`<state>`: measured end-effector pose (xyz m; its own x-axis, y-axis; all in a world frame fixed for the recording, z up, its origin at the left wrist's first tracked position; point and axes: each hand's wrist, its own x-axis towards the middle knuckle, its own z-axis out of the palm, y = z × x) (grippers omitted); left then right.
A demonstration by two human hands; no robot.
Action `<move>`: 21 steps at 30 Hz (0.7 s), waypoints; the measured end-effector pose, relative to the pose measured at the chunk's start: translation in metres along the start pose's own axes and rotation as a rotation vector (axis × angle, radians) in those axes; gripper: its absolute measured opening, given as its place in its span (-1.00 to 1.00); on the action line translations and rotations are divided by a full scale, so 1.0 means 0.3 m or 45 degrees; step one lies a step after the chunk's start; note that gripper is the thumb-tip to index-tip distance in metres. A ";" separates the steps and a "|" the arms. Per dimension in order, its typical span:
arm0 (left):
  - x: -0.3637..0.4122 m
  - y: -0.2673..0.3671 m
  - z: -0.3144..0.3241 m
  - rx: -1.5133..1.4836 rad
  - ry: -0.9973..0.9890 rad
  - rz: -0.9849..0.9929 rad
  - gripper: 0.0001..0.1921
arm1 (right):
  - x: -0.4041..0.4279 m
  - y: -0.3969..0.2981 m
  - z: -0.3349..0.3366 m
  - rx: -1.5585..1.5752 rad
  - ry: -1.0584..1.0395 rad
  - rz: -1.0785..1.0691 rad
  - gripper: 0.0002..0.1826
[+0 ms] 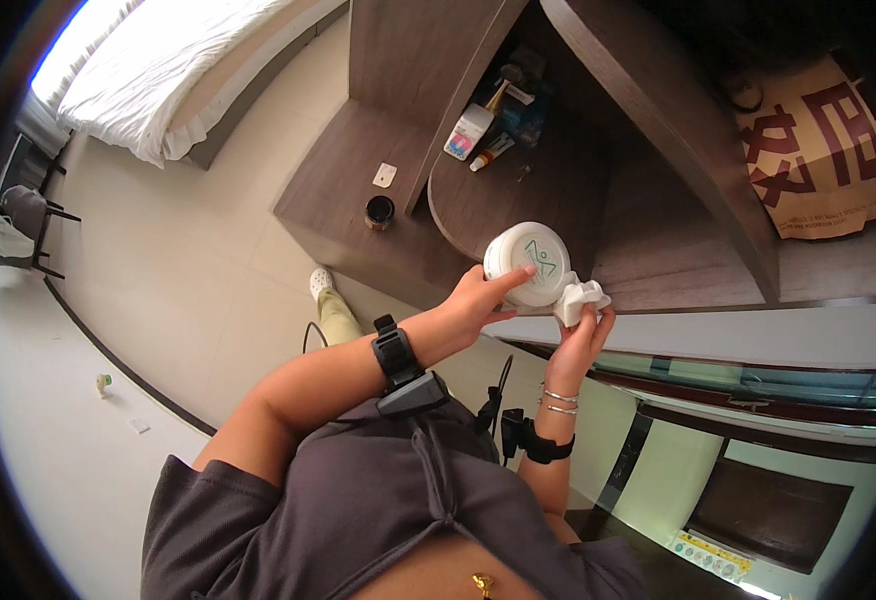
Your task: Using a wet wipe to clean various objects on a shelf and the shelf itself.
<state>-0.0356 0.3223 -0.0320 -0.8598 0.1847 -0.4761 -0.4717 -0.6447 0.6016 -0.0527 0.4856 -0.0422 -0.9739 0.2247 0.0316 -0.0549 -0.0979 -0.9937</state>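
Note:
My left hand grips a round white tub, its thumb lying across the lid, which bears a green line drawing. Pinched in the fingers of my right hand is a crumpled white tissue, held against or right beside the tub's edge; contact cannot be told for sure. Both hands are raised in front of a dark wood-grain shelf unit. Beyond the tub, a curved shelf carries a white bottle, a small tube and several items in shadow.
A dark-lidded jar and a small white packet sit on the lower ledge. An upright curved panel separates the shelf from a printed brown paper bag. A bed and chair stand farther left.

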 end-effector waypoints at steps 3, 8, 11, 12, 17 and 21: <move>0.021 -0.004 -0.026 0.020 -0.007 0.073 -0.49 | 0.018 -0.042 0.031 -0.058 0.000 -0.020 -0.65; -0.075 0.044 -0.073 0.078 -0.006 0.054 -0.51 | 0.194 -0.120 0.100 -0.655 -0.201 -0.659 -0.48; -0.123 0.045 -0.122 0.118 0.041 0.091 -0.50 | 0.262 -0.099 0.148 -1.342 -0.368 -0.894 -0.29; -0.143 0.053 -0.133 0.183 0.048 0.115 -0.49 | 0.286 -0.051 0.141 -1.412 -0.512 -0.792 -0.26; -0.230 0.141 -0.160 0.403 0.049 0.110 -0.46 | 0.313 0.037 0.205 -1.767 -0.879 -0.523 -0.27; -0.230 0.149 -0.200 0.358 0.022 0.175 -0.45 | 0.389 -0.007 0.285 -2.119 -0.759 -0.566 -0.25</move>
<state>0.0144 0.2360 -0.0108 -0.9169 0.0959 -0.3875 -0.3890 -0.4320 0.8136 -0.1851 0.4292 -0.0272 -0.9099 -0.4123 -0.0468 -0.4144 0.9087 0.0502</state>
